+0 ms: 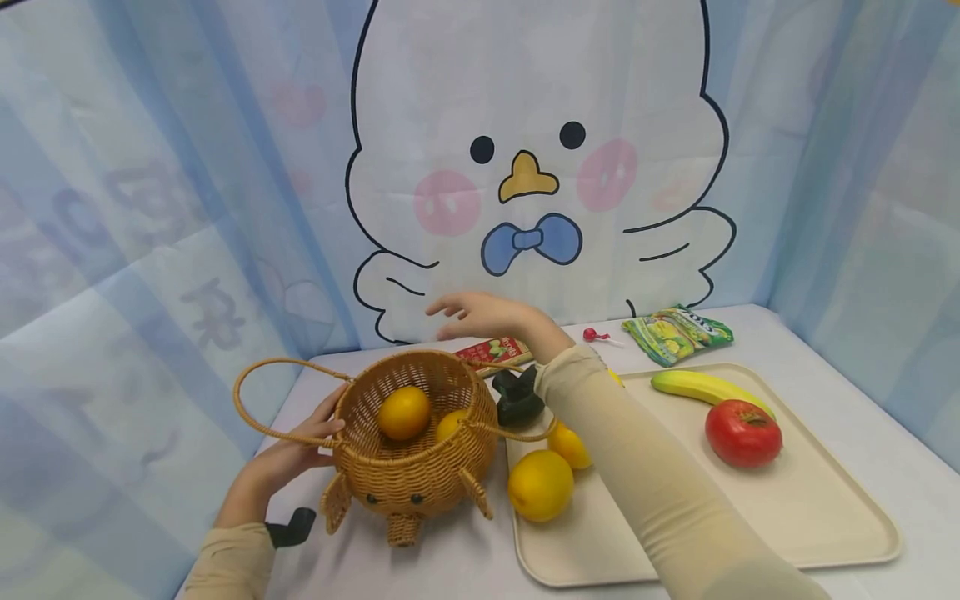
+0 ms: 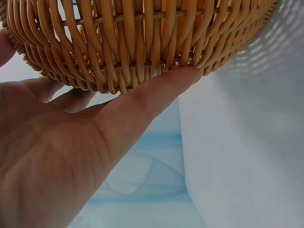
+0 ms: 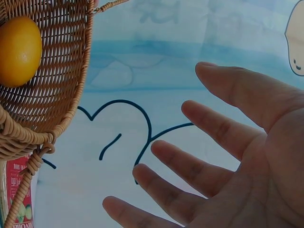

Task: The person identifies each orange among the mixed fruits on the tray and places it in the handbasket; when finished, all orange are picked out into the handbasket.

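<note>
A woven wicker basket (image 1: 416, 475) with an animal face stands at the left, and two orange-yellow fruits, one an orange fruit (image 1: 404, 413), lie inside. My left hand (image 1: 296, 454) holds its left side; the left wrist view shows the thumb (image 2: 152, 95) along the outer weave (image 2: 137, 42), with the other fingers partly hidden. Raised beyond the basket and to its right, my right hand (image 1: 487, 318) holds nothing. Its fingers are spread in the right wrist view, where the hand (image 3: 223, 166) is apart from the basket (image 3: 61, 71).
A cream tray (image 1: 592, 542) at the right bears a yellow fruit (image 1: 541, 486), a banana (image 1: 705, 387) and a red tomato-like item (image 1: 743, 433). Behind are a dark green object (image 1: 517, 400), a red packet (image 1: 491, 354), a lollipop (image 1: 590, 334) and a green snack bag (image 1: 677, 335).
</note>
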Demonstrator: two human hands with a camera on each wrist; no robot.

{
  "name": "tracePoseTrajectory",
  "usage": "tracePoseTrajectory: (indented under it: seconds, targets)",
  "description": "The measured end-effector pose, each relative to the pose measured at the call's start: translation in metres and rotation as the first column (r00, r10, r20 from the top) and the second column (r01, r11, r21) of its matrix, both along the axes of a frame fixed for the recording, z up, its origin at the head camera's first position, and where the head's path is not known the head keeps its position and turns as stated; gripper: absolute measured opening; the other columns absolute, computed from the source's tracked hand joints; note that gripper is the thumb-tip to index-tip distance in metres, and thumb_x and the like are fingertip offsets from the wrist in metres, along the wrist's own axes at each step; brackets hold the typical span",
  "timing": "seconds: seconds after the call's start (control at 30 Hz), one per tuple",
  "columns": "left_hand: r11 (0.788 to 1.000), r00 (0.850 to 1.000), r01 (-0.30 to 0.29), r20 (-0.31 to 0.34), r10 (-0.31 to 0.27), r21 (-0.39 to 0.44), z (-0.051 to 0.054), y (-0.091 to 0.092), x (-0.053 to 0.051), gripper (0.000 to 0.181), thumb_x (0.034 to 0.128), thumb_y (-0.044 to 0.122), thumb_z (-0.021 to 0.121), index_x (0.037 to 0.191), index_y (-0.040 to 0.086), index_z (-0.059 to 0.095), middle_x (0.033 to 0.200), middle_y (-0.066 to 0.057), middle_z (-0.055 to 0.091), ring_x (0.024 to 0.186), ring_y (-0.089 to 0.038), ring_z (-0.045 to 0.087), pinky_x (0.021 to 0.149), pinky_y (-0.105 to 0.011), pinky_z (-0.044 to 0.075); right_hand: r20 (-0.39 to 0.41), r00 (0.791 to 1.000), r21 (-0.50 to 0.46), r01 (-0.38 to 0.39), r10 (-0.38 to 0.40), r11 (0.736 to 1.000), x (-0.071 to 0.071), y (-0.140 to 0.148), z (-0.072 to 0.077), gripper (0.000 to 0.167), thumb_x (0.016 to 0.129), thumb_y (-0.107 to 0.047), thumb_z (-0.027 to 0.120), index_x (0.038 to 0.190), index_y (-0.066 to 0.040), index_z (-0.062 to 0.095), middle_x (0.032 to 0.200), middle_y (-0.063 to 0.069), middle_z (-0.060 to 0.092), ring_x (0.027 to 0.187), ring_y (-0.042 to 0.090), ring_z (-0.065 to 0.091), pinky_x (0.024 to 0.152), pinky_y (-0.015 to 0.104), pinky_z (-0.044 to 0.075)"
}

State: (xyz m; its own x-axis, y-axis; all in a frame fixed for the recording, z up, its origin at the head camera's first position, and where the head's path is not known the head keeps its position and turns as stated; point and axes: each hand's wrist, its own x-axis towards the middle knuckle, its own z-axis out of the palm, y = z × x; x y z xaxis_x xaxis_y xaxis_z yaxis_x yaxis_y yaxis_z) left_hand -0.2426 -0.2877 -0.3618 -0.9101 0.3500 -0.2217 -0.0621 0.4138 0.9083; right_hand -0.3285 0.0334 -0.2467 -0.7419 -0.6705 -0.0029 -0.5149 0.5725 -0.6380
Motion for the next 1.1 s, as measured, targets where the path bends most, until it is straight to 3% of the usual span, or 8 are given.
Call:
tracePoseTrajectory:
  seconds: [1.1]
  targets:
    - [1.0,1.0,0.015,0.0,-0.015,0.006,0.0,-0.004,-0.003,0.068,0.0997,0.036,0.037,0.152,0.031,-0.006,0.16,-0.01,-0.011,0.145,-0.042,0.003,0.106,-0.06,0.035,0.033,0.999,-0.021,0.035,-0.034,0.999,-0.003,0.03,-0.007,0.051,0.093,-0.031,0.057,0.141,-0.021,0.044,0.148,0.005,0.041,0.137,0.033,0.037,0.109,0.05,0.037]
